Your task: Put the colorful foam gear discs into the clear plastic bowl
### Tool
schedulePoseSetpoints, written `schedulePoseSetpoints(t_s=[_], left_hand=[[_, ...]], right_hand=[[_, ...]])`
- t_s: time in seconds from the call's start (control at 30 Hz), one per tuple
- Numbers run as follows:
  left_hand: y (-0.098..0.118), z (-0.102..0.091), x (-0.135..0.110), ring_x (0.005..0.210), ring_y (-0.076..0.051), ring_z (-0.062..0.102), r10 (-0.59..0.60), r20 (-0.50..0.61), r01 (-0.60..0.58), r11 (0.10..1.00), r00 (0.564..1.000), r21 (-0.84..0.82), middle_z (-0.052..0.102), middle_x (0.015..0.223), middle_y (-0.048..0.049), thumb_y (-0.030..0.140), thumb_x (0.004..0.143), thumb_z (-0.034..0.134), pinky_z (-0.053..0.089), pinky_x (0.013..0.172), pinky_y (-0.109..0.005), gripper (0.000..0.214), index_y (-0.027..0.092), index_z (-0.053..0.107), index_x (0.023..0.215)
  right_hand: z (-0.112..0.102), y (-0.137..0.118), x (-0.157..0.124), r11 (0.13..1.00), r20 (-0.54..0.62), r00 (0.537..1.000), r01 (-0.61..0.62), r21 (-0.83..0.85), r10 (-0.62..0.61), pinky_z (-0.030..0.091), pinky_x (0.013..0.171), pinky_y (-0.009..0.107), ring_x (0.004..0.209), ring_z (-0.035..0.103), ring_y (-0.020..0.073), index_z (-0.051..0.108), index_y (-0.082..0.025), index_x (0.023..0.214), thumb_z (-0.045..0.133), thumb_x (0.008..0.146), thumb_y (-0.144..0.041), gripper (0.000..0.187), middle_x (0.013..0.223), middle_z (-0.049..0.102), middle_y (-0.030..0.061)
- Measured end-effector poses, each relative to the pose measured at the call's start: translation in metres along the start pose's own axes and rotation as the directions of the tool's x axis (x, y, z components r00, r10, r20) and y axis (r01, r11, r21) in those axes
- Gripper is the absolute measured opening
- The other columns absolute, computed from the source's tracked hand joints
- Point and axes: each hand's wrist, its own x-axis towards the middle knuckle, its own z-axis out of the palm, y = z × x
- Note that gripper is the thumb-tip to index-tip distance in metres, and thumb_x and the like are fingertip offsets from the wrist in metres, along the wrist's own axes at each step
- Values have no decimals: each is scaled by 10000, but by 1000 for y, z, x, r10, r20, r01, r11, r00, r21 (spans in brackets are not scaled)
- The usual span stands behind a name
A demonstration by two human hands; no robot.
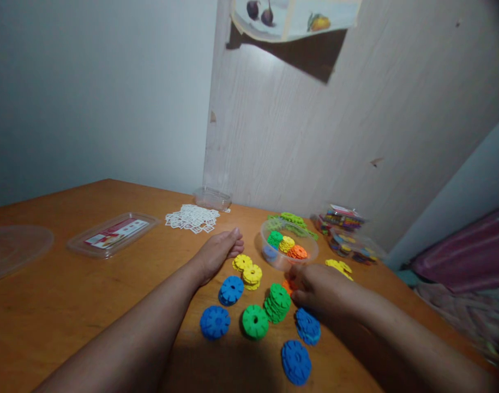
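Note:
My left hand [221,252] rests on its side on the table with the fingers curled in. No object shows in it. Just in front of it lie yellow notched discs [251,274] in small stacks. My right hand [314,285] is closed around orange notched discs [288,287], which its fingers partly cover. Nearby stand a tall stack of green notched discs [278,301] and blue notched discs [308,326]. A clear round tub [310,252] just beyond the right hand holds small stacks of green, yellow, orange and blue discs.
White lattice pieces [192,218] lie heaped before a clear plastic box [212,198]. A clear lid with a label [114,233] and a round lid [18,251] lie left. Filled clear containers [351,245], green pieces [292,219] and yellow pieces [338,267] are at right.

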Motion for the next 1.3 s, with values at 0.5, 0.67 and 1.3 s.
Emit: schedulePoseSetpoints(t_s=[0.5,0.67,1.3], left_hand=[[0,-1,-1,891,-184,641,4,13,-4,1000,1000,2,669,965,-99,640,805,691,479,875,-347,569,109,646,1002],[2,1,-4,886,-182,642,0,-2,0,1000,1000,-3,675,963,-102,638,797,699,475,868,-341,570,106,652,997],[2,0,-2,829,-188,625,36,12,-36,999,999,-29,659,879,-85,639,729,754,488,792,-336,564,119,672,933]], right_hand=[[12,11,15,983,118,993,-16,183,-6,313,512,229,645,543,128,612,-194,873,620,715,-229,162,766,640,8],[13,12,16,989,82,997,-25,143,13,300,519,237,659,541,135,624,-203,900,651,711,-277,205,795,646,14],[14,9,3,999,-52,999,18,34,-16,253,556,253,663,476,132,525,-235,854,674,722,-317,215,788,590,-15]])
